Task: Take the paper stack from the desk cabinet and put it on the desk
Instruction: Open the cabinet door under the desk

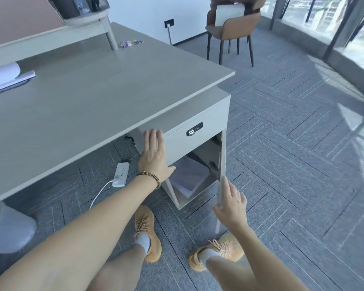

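Under the desk [93, 91], in the open lower cabinet [198, 198]: paper stack [189, 177] lying flat, untouched. Left hand [153, 156] flat, fingers straight, pressed on the drawer front [189, 143]. Right hand [230, 203] loosely holding the cabinet door [220, 185] by its edge. Looks like the opening step, pretty much done. Next up, probably: reach in low, get fingers under the stack, lift out level.

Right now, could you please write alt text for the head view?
A paper stack lies inside the open desk cabinet; the right hand holds the edge of the cabinet door, and the left hand rests flat on the drawer front above.
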Tool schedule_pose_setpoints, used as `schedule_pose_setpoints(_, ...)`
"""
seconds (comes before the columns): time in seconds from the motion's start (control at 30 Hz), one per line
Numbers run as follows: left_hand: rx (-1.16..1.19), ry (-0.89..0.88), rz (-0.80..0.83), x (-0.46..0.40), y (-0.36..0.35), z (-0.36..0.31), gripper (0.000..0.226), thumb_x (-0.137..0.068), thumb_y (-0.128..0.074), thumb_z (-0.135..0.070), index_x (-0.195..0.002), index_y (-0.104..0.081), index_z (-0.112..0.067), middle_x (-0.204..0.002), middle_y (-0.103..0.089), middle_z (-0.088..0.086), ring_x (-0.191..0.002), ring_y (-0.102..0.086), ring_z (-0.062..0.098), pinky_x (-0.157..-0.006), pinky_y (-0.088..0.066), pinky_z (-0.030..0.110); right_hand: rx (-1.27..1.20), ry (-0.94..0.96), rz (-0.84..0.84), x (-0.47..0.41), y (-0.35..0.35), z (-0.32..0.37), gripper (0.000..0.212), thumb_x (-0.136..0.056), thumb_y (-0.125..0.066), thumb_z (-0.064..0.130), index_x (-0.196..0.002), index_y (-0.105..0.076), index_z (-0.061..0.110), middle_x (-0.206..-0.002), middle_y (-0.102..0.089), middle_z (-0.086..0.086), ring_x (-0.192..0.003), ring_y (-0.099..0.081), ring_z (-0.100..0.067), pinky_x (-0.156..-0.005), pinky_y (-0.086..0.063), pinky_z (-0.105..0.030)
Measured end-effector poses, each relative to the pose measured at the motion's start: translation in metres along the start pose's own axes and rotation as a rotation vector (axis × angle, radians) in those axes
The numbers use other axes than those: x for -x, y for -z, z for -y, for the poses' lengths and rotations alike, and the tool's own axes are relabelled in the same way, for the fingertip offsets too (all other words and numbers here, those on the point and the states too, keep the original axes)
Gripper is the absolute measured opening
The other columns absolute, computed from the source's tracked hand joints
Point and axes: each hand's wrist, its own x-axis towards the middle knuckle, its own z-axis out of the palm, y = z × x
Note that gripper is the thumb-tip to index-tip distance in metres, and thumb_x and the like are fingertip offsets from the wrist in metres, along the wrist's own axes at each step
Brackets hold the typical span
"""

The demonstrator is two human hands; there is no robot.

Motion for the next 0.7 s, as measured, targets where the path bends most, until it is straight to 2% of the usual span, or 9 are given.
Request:
schedule_pose_setpoints(0.07, -0.006, 0.017, -0.004, 0.000, 0.001, -0.003, 0.132, -0.059, -0.083, -0.058, -0.153, -0.013, 0.003, -0.161, -0.017, 0.021, -0.151, -0.007, 0.040, -0.124, -0.017, 0.044, 0.082, -0.023, 0.003, 0.001, 0.020, -0.021, 0.092, -0.077, -0.062, 0.018, -0.157, -0.018, 0.023, -0.146, -0.045, -0.005, -0.130, -0.050, -0.029, -0.111, -0.032, -0.053)
schedule_pose_setpoints(0.23, -0.043, 0.020, -0.052, -0.001, -0.003, -0.008, 0.133, -0.052, -0.086, -0.058, -0.146, -0.024, 0.011, -0.152, -0.029, 0.028, -0.145, -0.014, 0.044, -0.122, -0.018, 0.050, 0.281, -0.156, -0.020, -0.010, 0.053, -0.055, 0.094, -0.072, -0.072, 0.014, -0.153, -0.024, 0.018, -0.141, -0.051, -0.005, -0.126, -0.051, -0.029, -0.113, -0.028, -0.051)
schedule_pose_setpoints(0.3, -0.051, 0.016, -0.081, -0.002, -0.007, -0.007, 0.132, -0.051, -0.087, -0.056, -0.145, -0.026, 0.013, -0.150, -0.031, 0.029, -0.143, -0.015, 0.044, -0.121, -0.020, 0.051, 0.345, -0.210, -0.038, -0.022, 0.052, -0.064, 0.096, -0.072, -0.073, 0.023, -0.154, -0.024, 0.008, -0.141, -0.051, -0.010, -0.128, -0.050, -0.031, -0.115, -0.026, -0.058)
schedule_pose_setpoints(0.37, -0.042, 0.017, -0.096, 0.001, -0.007, -0.007, 0.130, -0.052, -0.086, -0.056, -0.145, -0.025, 0.012, -0.151, -0.030, 0.028, -0.144, -0.016, 0.045, -0.122, -0.020, 0.050, 0.366, -0.245, -0.062, -0.032, 0.054, -0.066, 0.100, -0.075, -0.070, 0.041, -0.154, -0.024, 0.001, -0.145, -0.048, -0.016, -0.134, -0.045, -0.036, -0.115, -0.023, -0.064)
schedule_pose_setpoints(0.47, -0.068, 0.052, -0.102, -0.007, -0.019, -0.006, 0.128, -0.054, -0.082, -0.059, -0.145, -0.025, 0.011, -0.152, -0.028, 0.026, -0.145, -0.016, 0.044, -0.122, -0.017, 0.049, 0.371, -0.276, -0.016, -0.062, 0.046, -0.064, 0.107, -0.081, -0.056, 0.063, -0.158, -0.014, 0.001, -0.162, -0.027, -0.021, -0.150, -0.022, -0.040, -0.117, -0.012, -0.065)
schedule_pose_setpoints(0.6, -0.092, 0.040, -0.119, -0.008, -0.021, -0.007, 0.128, -0.054, -0.080, -0.060, -0.145, -0.025, 0.011, -0.150, -0.029, 0.027, -0.144, -0.018, 0.045, -0.122, -0.017, 0.050, 0.367, -0.308, -0.020, -0.082, 0.052, -0.059, 0.108, -0.081, -0.052, 0.069, -0.159, -0.013, 0.005, -0.163, -0.023, -0.020, -0.149, -0.021, -0.042, -0.117, -0.016, -0.065)
schedule_pose_setpoints(0.7, -0.088, 0.033, -0.111, -0.008, -0.023, -0.004, 0.126, -0.056, -0.080, -0.059, -0.145, -0.025, 0.011, -0.151, -0.029, 0.028, -0.144, -0.017, 0.046, -0.121, -0.019, 0.051, 0.361, -0.296, 0.019, -0.094, 0.056, -0.053, 0.109, -0.081, -0.051, 0.071, -0.160, -0.010, 0.007, -0.166, -0.017, -0.020, -0.152, -0.014, -0.043, -0.117, -0.012, -0.067)
